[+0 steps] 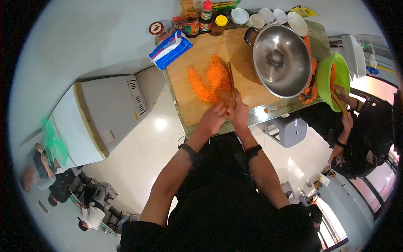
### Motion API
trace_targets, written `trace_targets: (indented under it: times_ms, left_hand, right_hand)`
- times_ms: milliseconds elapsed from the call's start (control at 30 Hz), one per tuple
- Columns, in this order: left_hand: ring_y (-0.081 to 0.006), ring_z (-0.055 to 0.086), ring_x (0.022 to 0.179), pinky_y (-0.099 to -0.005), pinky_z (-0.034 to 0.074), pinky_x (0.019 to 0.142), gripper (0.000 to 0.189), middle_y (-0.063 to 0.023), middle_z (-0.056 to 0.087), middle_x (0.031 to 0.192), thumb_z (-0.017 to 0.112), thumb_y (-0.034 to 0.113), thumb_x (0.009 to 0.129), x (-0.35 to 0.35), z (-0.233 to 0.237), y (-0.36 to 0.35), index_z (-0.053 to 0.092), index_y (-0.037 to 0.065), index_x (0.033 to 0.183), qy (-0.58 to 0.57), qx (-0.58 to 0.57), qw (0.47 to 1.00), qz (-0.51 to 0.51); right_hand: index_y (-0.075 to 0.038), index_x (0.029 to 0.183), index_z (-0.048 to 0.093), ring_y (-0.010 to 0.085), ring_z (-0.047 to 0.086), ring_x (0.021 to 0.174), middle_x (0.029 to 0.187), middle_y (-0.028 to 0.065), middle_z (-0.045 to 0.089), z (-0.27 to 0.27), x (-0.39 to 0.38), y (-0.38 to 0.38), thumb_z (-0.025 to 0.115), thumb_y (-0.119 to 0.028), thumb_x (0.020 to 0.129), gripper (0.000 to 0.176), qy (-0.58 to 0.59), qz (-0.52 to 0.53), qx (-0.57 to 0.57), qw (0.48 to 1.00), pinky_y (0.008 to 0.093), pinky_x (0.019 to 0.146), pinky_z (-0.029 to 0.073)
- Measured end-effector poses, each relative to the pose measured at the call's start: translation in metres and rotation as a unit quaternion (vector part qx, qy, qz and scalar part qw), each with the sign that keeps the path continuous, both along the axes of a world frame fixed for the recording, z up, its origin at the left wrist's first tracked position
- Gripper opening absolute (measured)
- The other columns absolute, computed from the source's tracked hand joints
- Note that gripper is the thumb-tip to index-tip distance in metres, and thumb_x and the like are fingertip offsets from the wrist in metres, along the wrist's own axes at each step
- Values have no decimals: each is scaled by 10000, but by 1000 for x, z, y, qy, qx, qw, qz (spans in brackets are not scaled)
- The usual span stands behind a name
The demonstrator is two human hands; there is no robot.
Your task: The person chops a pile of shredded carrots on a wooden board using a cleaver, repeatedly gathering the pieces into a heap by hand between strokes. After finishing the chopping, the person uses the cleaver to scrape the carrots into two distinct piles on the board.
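My right hand (pixel 239 114) is wrapped around the handle of a kitchen knife (pixel 231 80). The blade points away from me and shows almost edge-on. Beside it, my left hand (pixel 213 119) has its fingers bent and pressed together by the near end of the blade; whatever lies under the fingertips is hidden. Shredded carrot (pixel 218 74) forms a bright orange, V-shaped heap just left of the knife. Both hands are at the near edge of a wooden cutting board (pixel 184 67) that carries the heap.
A large steel bowl (pixel 275 59) stands on the board's right side. Bottles (pixel 191 23), white cups (pixel 257 21) and a blue wipes pack (pixel 171 48) line the back. At right, another person's hands (pixel 345 119) work over a green basin (pixel 325 80). A grey stool (pixel 287 131) is below.
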State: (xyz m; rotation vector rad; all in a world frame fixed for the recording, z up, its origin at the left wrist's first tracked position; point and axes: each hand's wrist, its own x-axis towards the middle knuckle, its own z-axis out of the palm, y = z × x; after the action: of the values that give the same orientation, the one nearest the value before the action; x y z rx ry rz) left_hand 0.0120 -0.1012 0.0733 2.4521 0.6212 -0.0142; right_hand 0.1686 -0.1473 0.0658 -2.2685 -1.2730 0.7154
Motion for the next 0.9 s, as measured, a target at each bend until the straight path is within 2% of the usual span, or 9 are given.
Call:
trace_targets:
  times_ms: [100,200,333,400,433,533,600,833,900]
  left_hand:
    - [-292,396,1393,-453,282,1187,426,-103,510,1420,590,208,852,6,-10,-1,604,113,1267,-4,91,994,-58]
    - [-282,376,1413,-426,266,1201,504,-68,480,1462,544,213,872,8,-34,5,517,132,1369,-3,148,988,-50]
    - [-266,387,1409,-417,273,1193,439,-63,494,1456,504,174,907,-8,-41,21,523,131,1343,-52,160,983,-68]
    - [-269,410,1395,-415,294,1181,415,-75,521,1430,519,173,899,-18,-35,27,556,124,1310,-45,160,984,-72]
    - [-269,410,1395,-415,294,1181,415,-75,521,1430,519,173,899,-23,-32,28,556,124,1310,-44,159,984,-71]
    - [-271,441,1374,-410,318,1168,400,-91,552,1398,537,176,889,-32,-28,33,577,114,1283,-39,180,981,-56]
    - [-272,465,1355,-405,339,1156,385,-104,588,1350,558,181,884,-34,-27,34,593,104,1259,-47,182,982,-33]
    - [-256,406,1395,-425,332,1158,380,-91,479,1461,554,155,917,-38,0,52,599,134,1294,-28,144,989,-26]
    - [-279,393,1406,-451,336,1159,448,-96,442,1495,590,98,879,-34,13,60,586,163,1323,27,134,988,70]
  right_hand:
    - [-232,1538,282,377,671,668,841,207,685,21,31,-8,570,-35,882,743,-105,-15,-139,985,498,584,520]
    - [-232,1533,289,368,679,675,845,217,683,36,61,-23,536,-43,906,700,-169,-10,-89,982,478,551,522]
    - [-226,1532,289,375,673,665,820,220,677,8,66,-33,534,-58,914,686,-202,5,-74,977,483,552,519]
    - [-219,1527,293,388,667,662,786,218,669,-6,44,-27,547,-73,913,680,-100,-36,-142,984,491,560,517]
    - [-164,1439,421,476,646,744,763,266,652,16,22,-15,473,-122,986,458,-56,-39,-73,995,547,597,487]
    - [-165,1437,440,471,637,702,713,260,625,26,-9,12,499,-123,981,462,-22,21,-56,998,531,578,483]
    - [-173,1441,451,470,622,669,680,256,604,22,-6,17,524,-130,978,471,-51,30,27,998,520,568,478]
    - [-209,1489,364,397,655,656,716,207,650,12,53,63,543,-155,951,570,-157,16,-35,987,505,573,512]
    - [-210,1489,370,387,672,677,753,212,668,4,58,85,546,-145,938,582,-199,37,-95,975,507,583,532]
